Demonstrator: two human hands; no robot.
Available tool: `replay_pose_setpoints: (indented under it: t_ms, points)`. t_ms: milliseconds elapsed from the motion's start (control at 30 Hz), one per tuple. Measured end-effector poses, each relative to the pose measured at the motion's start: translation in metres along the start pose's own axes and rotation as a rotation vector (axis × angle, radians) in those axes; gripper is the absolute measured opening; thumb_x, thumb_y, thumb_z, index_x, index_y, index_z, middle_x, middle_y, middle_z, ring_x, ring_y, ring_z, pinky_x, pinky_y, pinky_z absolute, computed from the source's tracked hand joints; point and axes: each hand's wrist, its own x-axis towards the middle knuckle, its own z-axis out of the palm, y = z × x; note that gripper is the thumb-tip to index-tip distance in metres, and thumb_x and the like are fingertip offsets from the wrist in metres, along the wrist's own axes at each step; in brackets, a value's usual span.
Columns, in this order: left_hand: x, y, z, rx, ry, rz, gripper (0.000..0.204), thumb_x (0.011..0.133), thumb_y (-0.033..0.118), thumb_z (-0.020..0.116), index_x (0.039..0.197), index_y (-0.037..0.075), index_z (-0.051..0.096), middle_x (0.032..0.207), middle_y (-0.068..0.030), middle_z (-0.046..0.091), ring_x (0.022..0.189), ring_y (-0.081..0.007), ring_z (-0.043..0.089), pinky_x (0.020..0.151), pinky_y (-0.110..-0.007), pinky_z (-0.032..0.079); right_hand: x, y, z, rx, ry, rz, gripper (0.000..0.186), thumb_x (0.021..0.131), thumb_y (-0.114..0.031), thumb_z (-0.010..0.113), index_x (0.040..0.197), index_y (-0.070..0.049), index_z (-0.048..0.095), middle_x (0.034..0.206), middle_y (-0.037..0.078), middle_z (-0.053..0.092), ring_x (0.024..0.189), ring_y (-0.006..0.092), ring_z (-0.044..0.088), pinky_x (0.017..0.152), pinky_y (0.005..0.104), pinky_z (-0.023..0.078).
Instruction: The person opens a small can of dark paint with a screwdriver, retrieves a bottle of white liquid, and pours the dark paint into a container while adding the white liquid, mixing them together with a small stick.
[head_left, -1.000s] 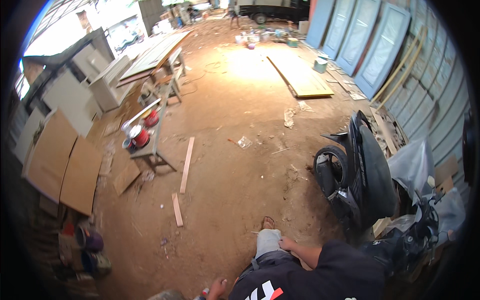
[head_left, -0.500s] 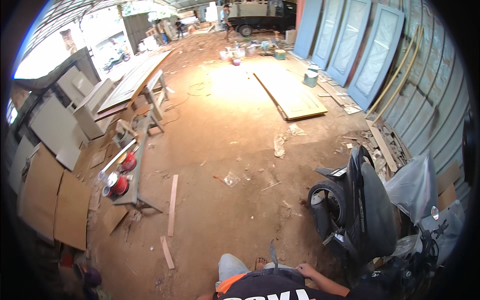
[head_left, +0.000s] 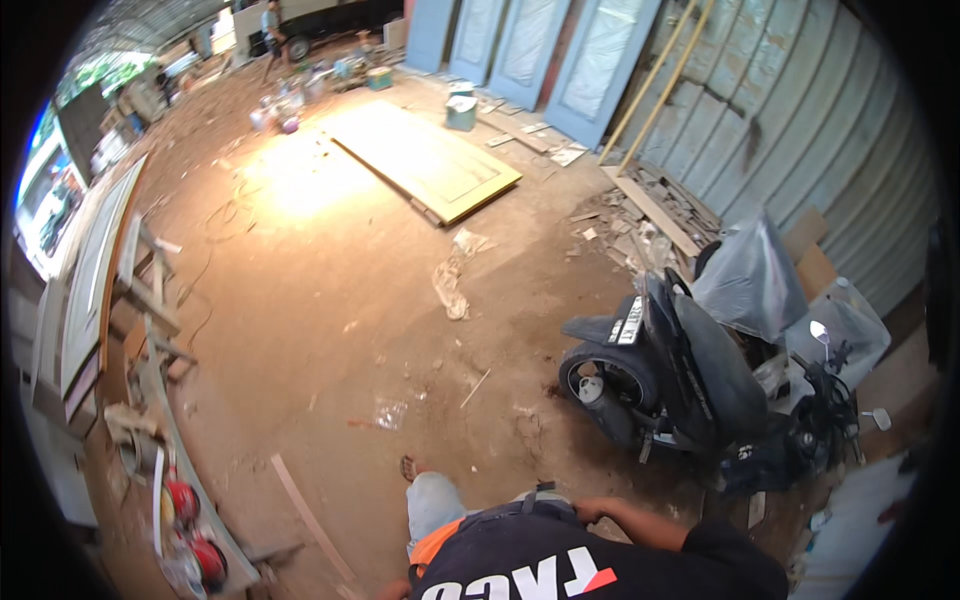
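Note:
My right hand (head_left: 589, 510) is at my right hip, fingers curled against my trousers; what they grip is hidden. Only a sliver of my left hand (head_left: 396, 588) shows at the bottom edge beside my dark shirt, its fingers hidden. Below me are my grey-trousered leg (head_left: 432, 498) and a sandalled foot (head_left: 408, 467). A black scooter (head_left: 700, 360) stands to my right, with plastic-covered items (head_left: 750, 280) behind it. A thin wooden strip (head_left: 310, 515) lies on the dirt at my left.
A yellow panel (head_left: 425, 155) lies ahead. Blue doors (head_left: 580, 75) and poles (head_left: 650, 85) lean on the right wall. A bench (head_left: 205, 510) with red cans (head_left: 180, 500) and stacked boards (head_left: 100, 280) line the left. A person (head_left: 270, 35) stands far back near a dark truck.
My view has swung to the right, so the bench, panel and doors have shifted left in the picture. My left hand has mostly slipped out of sight. My right hand stays at my hip.

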Motion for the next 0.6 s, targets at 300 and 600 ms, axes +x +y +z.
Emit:
replay_pose_setpoints:
  t_ms: [300, 600]
  points:
    - [0.113, 0.079, -0.224, 0.204, -0.146, 0.067, 0.039, 0.09, 0.034, 0.056, 0.108, 0.001, 0.066, 0.103, -0.0209, 0.068, 0.098, -0.0359, 0.064, 0.086, -0.043, 0.049, -0.364, -0.382, -0.221, 0.653, 0.318, -2.337, 0.049, 0.086, -0.054, 0.064, 0.084, -0.006, 0.058, 0.083, 0.008, 0.064, 0.077, 0.0252, 0.065, 0.075, 0.0455, 0.052]
    - [0.307, 0.251, -0.351, 0.337, -0.224, 0.168, 0.039, 0.089, 0.034, 0.057, 0.108, 0.001, 0.066, 0.102, -0.0204, 0.068, 0.097, -0.0352, 0.065, 0.086, -0.042, 0.049, -0.114, -0.484, -0.363, 0.53, 0.761, -0.867, 0.018, 0.088, -0.024, 0.062, 0.091, -0.007, 0.063, 0.087, 0.008, 0.065, 0.08, 0.0186, 0.063, 0.072, 0.0338, 0.05]
